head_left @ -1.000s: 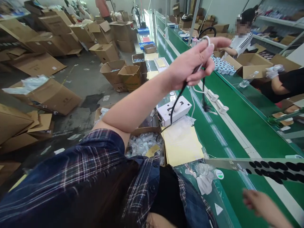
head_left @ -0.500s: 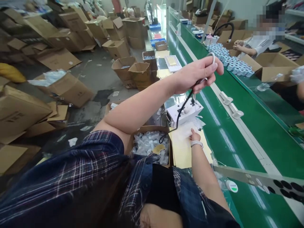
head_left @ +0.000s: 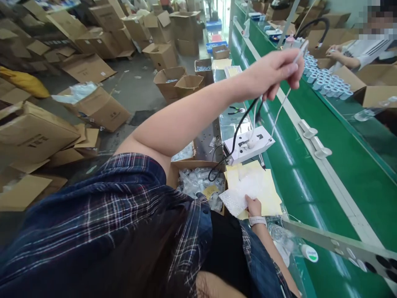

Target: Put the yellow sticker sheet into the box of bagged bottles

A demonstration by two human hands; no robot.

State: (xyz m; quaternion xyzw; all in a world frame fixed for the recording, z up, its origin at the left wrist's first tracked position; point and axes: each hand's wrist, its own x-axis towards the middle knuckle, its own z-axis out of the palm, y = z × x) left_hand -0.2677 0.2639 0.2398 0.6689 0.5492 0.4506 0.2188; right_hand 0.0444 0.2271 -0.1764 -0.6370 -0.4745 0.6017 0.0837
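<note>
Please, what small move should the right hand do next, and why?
Perhaps the right hand should lift the bubble wrap off the yellow sheets: it grips one edge, the wrap overlaps the sheets, and the left hand is occupied, holding cables up.

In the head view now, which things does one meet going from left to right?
Yellow sack → carton of plastic bags → box of bagged parts → right hand holding a bubble-wrap sheet → left hand holding cables → small cylinders → clear bottle.
</note>
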